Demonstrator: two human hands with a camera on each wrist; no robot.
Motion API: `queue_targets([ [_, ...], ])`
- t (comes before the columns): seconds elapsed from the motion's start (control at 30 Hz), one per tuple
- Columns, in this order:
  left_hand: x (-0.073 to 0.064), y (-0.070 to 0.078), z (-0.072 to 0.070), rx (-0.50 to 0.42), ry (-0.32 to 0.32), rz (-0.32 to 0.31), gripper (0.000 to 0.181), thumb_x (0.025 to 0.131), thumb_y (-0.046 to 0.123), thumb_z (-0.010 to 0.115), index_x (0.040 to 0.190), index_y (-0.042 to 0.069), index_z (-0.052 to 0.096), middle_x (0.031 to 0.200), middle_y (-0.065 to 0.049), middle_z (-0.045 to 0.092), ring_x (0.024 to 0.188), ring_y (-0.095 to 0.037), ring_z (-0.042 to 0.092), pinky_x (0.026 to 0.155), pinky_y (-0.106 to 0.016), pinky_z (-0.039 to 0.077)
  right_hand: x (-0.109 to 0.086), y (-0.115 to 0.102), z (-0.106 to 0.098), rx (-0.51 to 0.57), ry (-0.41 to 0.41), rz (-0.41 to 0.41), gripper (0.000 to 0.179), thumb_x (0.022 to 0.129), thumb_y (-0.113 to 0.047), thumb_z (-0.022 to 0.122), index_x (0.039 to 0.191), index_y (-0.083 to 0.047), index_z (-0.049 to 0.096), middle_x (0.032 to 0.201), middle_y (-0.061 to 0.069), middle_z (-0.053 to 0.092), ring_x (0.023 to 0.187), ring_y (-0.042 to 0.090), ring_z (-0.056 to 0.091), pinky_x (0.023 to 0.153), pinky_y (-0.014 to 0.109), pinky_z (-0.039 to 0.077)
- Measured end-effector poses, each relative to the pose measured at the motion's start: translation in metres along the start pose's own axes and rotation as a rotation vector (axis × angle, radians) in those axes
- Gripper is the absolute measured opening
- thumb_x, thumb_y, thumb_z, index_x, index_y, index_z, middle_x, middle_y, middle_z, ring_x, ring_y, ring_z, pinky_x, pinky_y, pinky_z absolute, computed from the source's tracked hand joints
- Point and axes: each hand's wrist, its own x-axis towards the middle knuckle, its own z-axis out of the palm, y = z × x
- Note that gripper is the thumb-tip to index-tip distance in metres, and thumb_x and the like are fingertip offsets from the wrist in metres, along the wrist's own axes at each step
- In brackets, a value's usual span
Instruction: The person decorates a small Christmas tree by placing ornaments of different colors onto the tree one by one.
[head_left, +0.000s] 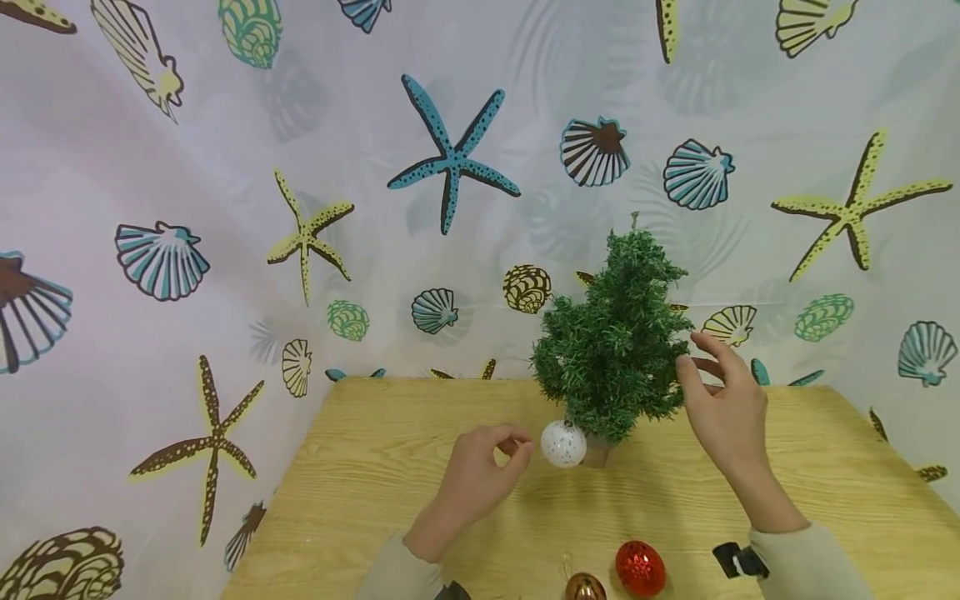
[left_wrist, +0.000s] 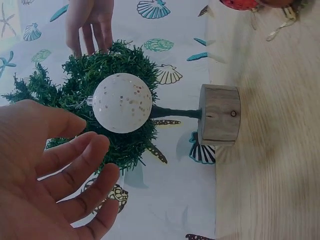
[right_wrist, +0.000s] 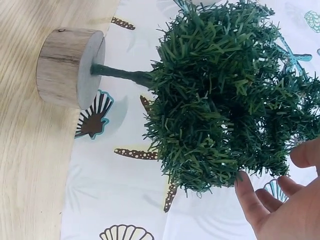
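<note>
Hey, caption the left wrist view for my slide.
Speckled white ball hanging from a small green tree, with the left hand close by, holding nothing.

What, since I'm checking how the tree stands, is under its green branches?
A thin green trunk runs into a round wooden base on the table. The foliage hides the trunk's upper part, and the base covers what lies beneath it.

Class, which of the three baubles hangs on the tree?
The white speckled bauble: it hangs from the green tree, while the red bauble and the copper bauble lie on the table.
</note>
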Motion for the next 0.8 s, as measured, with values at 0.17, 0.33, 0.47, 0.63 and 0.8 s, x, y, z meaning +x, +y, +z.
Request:
queue_targets([
  [0.17,-0.011,-0.008,-0.005,0.062,-0.036,0.002,0.020,0.105,0.028,0.066,0.112,0.017,0.081,0.085,0.007,0.073,0.068,-0.006,0.057,0.073,-0.030,0.050,0.002,0.004,0.000,-0.015,-0.035,0.000,0.044,0.109,-0.025,0.059,0.151,-0.015,0.059,0.146,0.020,0.063,0.093,-0.029,0.051,0.075,0.000,0.044],
  [0.33,-0.023,-0.016,-0.011,0.088,-0.058,0.005,0.023,0.106,0.032,0.065,0.113,0.017,0.081,0.086,0.007,0.074,0.091,-0.015,0.069,0.085,-0.038,0.056,0.003,0.007,0.002,-0.022,-0.038,-0.024,0.043,0.109,-0.025,0.060,0.150,-0.013,0.061,0.143,0.021,0.066,0.099,-0.029,0.049,0.081,-0.002,0.041],
  [0.47,-0.030,-0.023,-0.013,0.070,-0.083,0.003,0.025,0.106,0.034,0.065,0.114,0.016,0.080,0.089,0.005,0.076,0.090,-0.016,0.069,0.081,-0.034,0.055,0.003,0.009,0.004,-0.025,-0.038,-0.024,0.044,0.109,-0.026,0.060,0.150,-0.011,0.060,0.137,0.026,0.068,0.100,-0.030,0.047,0.083,-0.002,0.040],
  [0.63,-0.041,-0.033,-0.015,0.040,-0.111,0.002,0.023,0.104,0.029,0.068,0.112,0.012,0.080,0.089,0.003,0.076,0.082,-0.005,0.065,0.072,-0.025,0.052,0.001,0.009,0.005,-0.032,-0.042,-0.009,0.047,0.109,-0.032,0.060,0.150,-0.011,0.060,0.138,0.026,0.067,0.102,-0.031,0.045,0.084,-0.001,0.039],
  [0.8,-0.053,-0.043,-0.019,0.022,-0.173,-0.054,0.019,0.100,0.029,0.073,0.104,0.013,0.081,0.084,0.009,0.073,0.071,0.003,0.055,0.065,-0.020,0.048,0.001,0.010,0.004,-0.035,-0.046,0.002,0.047,0.109,-0.033,0.060,0.151,-0.011,0.059,0.139,0.026,0.067,0.102,-0.031,0.044,0.084,-0.001,0.039],
])
